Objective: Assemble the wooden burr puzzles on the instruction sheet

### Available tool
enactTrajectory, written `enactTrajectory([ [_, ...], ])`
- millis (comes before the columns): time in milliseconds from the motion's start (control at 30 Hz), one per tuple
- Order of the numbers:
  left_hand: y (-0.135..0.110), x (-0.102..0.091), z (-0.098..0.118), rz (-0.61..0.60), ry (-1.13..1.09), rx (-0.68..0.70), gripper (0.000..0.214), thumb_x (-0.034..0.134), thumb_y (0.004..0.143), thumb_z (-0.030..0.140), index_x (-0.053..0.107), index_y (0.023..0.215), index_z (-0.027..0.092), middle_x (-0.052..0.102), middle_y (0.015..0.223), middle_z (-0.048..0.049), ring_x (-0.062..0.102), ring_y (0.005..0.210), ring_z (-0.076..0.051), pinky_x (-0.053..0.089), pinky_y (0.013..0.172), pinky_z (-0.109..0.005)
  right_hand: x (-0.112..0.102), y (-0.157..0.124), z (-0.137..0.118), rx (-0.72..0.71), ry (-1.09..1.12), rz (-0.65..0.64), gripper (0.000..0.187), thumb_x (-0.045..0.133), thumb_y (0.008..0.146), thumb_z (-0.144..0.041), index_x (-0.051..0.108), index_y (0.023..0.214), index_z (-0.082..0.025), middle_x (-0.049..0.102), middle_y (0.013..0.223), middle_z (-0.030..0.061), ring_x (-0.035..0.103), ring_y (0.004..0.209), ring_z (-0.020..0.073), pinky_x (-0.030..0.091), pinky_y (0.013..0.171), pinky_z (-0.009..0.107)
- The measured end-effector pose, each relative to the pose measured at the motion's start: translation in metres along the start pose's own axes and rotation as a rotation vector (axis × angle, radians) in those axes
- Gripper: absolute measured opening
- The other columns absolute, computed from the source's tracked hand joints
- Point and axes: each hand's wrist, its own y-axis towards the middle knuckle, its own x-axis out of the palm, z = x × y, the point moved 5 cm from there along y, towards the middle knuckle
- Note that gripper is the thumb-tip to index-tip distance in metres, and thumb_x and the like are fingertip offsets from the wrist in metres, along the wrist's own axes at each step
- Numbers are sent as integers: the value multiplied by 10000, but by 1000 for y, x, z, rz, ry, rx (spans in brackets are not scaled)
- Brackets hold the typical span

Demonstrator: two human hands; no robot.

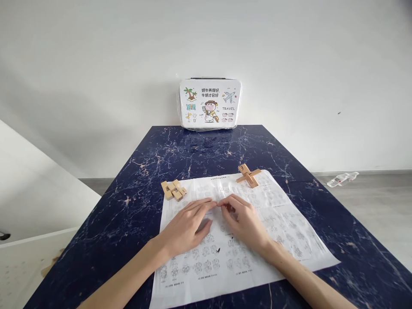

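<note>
A large white sheet [188, 296] printed with rows of small diagrams and text lies on the table under both hands. My left hand [191, 223] rests flat on its middle, fingers stretched out to the right and thumb apart. Its fingertips meet those of my right hand [243, 216], whose fingers are loosely bent on the paper, with nothing visible in them. Beyond my left hand, at the sheet's upper left corner, sits an interlocked wooden block puzzle [174, 190]. A cross-shaped wooden puzzle [249, 176], marked in black, stands on the sheet's far edge to the right.
The dark blue marble-patterned table [206, 150] narrows toward the wall. A white cartoon-printed case [210, 103] in clear wrapping stands upright at its far end. A clear plastic bottle [343, 179] lies on the floor to the right. A white perforated surface [19, 266] is at lower left.
</note>
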Motion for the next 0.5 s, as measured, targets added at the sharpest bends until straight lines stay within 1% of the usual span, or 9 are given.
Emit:
enactTrajectory([
  [167, 0, 0, 0, -5, 6, 2, 505, 562, 1076, 222, 455, 1563, 303, 607, 1547, -111, 553, 1474, -291, 542, 1172, -532, -5, 2, 6, 102, 34, 77, 177, 539, 997, -227, 715, 982, -223, 707, 867, 41, 606, 671, 183, 496, 624, 322],
  [267, -1, 1, 0, -9, 8, 3, 473, 553, 1086, 238, 470, 1548, 296, 608, 1547, -104, 543, 1481, -288, 540, 1173, -527, -6, 3, 12, 222, 146, 87, 171, 566, 992, -287, 722, 975, -219, 711, 860, 43, 596, 668, 183, 479, 625, 323],
  [367, -1, 1, -1, -20, 18, 1, 446, 545, 1091, 248, 485, 1532, 278, 603, 1553, -107, 536, 1487, -287, 533, 1178, -522, -8, 4, 21, 359, 385, 102, 181, 615, 990, -371, 717, 994, -221, 660, 800, 16, 549, 651, 166, 441, 598, 300],
  [433, -1, 1, -1, -26, 22, -2, 447, 543, 1090, 245, 485, 1532, 273, 602, 1553, -106, 540, 1483, -287, 532, 1179, -522, -9, 5, 28, 454, 618, 150, 207, 673, 959, -426, 702, 986, -222, 601, 741, -13, 497, 609, 145, 407, 551, 275],
  [500, 0, 1, -1, -28, 21, 0, 451, 538, 1090, 245, 478, 1537, 269, 606, 1549, -106, 542, 1480, -285, 531, 1181, -522, -11, 6, 34, 543, 860, 212, 240, 747, 901, -441, 691, 964, -217, 561, 709, -32, 454, 566, 123, 371, 491, 248],
])
